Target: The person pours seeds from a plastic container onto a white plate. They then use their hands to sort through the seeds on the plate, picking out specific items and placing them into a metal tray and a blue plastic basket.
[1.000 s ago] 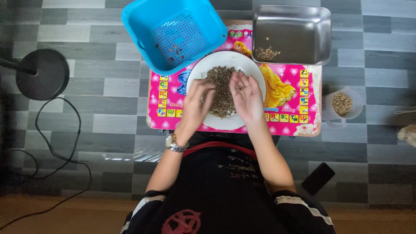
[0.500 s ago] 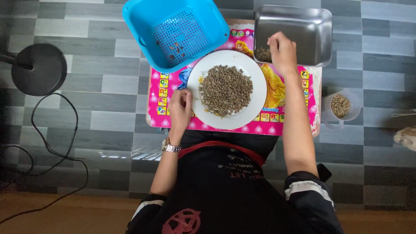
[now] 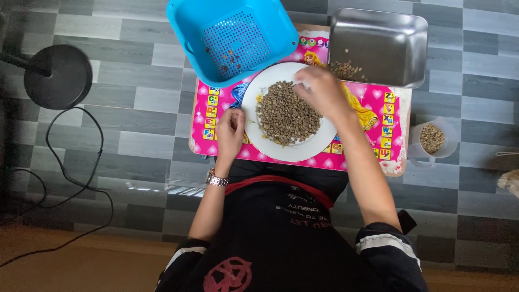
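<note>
Grey plank flooring [image 3: 108,103] carries a low pink picture mat [image 3: 373,111], seen from directly above the seated person. A white plate [image 3: 319,143] sits at the mat's centre, within easy reach of both arms, heaped with small greenish-brown beans [image 3: 286,113]. The heap is a rough oval; its long axis runs from the plate's far-left edge toward the near-right edge, and no single bean's heading can be made out.

The right hand [image 3: 321,92] lies over the far-right rim of the plate, between the heap and a steel tray [image 3: 389,38] just beyond, which holds a few similar beans [image 3: 346,70] in its near corner. Its grip appears drawn together at the fingertips, though whether it pinches a bean cannot be told.

The left hand [image 3: 231,130] rests at the plate's left rim, fingers curled loosely and holding nothing visible, apparently steadying the plate.

A blue perforated basket [image 3: 232,38] stands beyond the plate on the left, with a few scraps inside. A clear cup of beans [image 3: 432,138] stands on the floor right of the mat. A black round lamp base [image 3: 57,75] and its cable [image 3: 81,162] lie well to the left.
</note>
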